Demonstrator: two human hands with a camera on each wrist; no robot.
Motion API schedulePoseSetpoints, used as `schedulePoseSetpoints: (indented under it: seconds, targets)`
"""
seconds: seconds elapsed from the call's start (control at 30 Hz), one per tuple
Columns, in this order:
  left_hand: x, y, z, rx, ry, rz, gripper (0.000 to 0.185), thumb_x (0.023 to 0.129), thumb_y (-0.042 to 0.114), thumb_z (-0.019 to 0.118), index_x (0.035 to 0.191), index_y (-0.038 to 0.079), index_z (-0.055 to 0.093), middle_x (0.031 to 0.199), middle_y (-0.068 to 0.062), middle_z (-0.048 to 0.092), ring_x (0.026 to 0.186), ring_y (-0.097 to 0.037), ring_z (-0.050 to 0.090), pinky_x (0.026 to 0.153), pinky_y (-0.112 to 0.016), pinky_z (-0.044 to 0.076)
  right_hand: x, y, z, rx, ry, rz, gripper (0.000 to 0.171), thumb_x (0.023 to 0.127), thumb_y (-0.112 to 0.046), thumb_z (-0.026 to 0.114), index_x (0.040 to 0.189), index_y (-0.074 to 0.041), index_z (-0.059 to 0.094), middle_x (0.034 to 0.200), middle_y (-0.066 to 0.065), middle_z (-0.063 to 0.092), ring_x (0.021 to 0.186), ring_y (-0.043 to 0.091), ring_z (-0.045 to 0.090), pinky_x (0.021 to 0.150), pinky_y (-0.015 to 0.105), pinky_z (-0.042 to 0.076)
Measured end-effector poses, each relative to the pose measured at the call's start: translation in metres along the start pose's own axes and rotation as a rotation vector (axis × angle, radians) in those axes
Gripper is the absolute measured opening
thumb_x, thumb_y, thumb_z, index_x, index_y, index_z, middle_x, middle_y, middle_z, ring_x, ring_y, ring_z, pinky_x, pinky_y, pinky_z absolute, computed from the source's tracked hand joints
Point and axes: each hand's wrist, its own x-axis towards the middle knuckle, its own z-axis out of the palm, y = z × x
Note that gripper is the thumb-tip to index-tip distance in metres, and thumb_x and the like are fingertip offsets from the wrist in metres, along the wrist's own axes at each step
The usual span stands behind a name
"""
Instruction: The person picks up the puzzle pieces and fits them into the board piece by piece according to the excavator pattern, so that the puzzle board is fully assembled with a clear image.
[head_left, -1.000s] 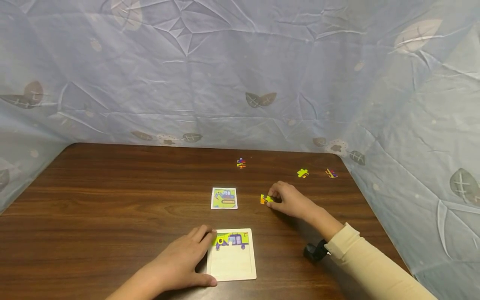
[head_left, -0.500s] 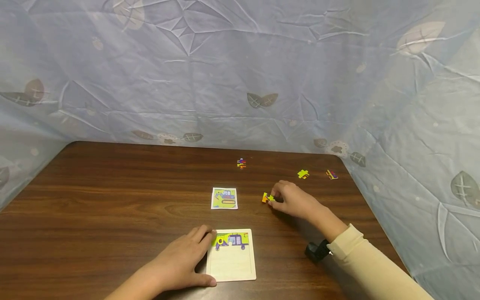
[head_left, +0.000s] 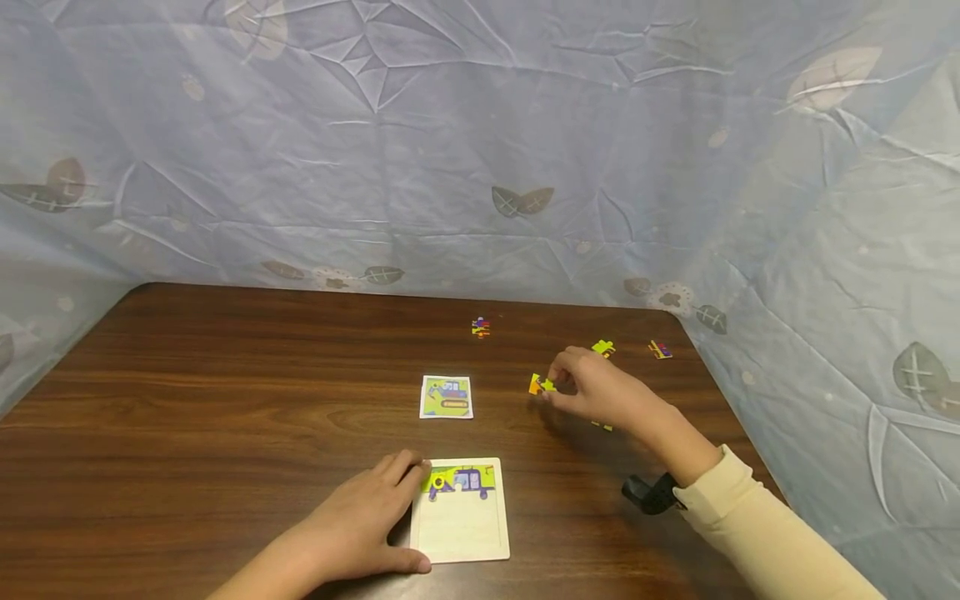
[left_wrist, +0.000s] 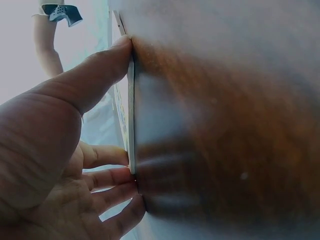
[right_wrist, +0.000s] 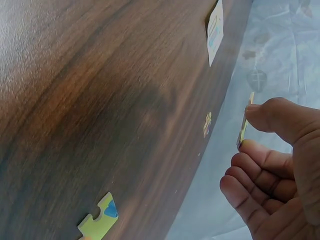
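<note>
My left hand (head_left: 367,517) rests along the left edge of a pale square puzzle tray (head_left: 461,533), thumb at the near corner and fingers towards the far one. Fitted puzzle pieces (head_left: 468,481) fill the tray's far strip with part of a purple vehicle on green; below them is bare board. Further right, my right hand (head_left: 600,390) pinches an orange and yellow-green puzzle piece (head_left: 536,384) between thumb and index finger. In the right wrist view this held piece (right_wrist: 245,120) is seen edge-on, above the table.
A small picture card (head_left: 446,397) lies beyond the tray. Loose puzzle pieces lie at the back middle (head_left: 480,327), behind the right hand (head_left: 602,347) and at the far right (head_left: 660,350). Another loose piece (right_wrist: 100,220) lies beneath the right forearm. Patterned cloth (head_left: 450,150) hangs around the table.
My right hand has lifted slightly and moved a little right and away with the pinched piece, which has turned. A loose piece now shows beneath that wrist. The left hand stays on the tray.
</note>
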Motion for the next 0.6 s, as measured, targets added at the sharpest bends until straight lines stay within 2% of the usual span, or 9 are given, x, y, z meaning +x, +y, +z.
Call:
schedulePoseSetpoints:
  seconds: [0.3, 0.6]
  targets:
    - [0.000, -0.001, 0.000, 0.002, -0.004, 0.002, 0.107, 0.076, 0.072, 0.079, 0.150, 0.002, 0.048, 0.148, -0.012, 0.052, 0.135, -0.032, 0.055, 0.100, -0.056, 0.056, 0.000, -0.011, 0.003, -0.008, -0.002, -0.055, 0.018, 0.090, -0.017, 0.079, 0.095, -0.004, 0.068, 0.092, 0.004, 0.065, 0.083, 0.012, 0.057, 0.075, 0.029, 0.053]
    - [0.000, -0.001, 0.000, 0.005, 0.006, 0.004, 0.107, 0.076, 0.073, 0.079, 0.150, 0.002, 0.049, 0.146, -0.012, 0.052, 0.133, -0.033, 0.056, 0.098, -0.055, 0.057, -0.009, -0.047, 0.011, -0.052, -0.033, -0.122, 0.020, 0.092, -0.021, 0.079, 0.101, -0.006, 0.070, 0.097, 0.002, 0.064, 0.083, 0.007, 0.055, 0.072, 0.021, 0.054]
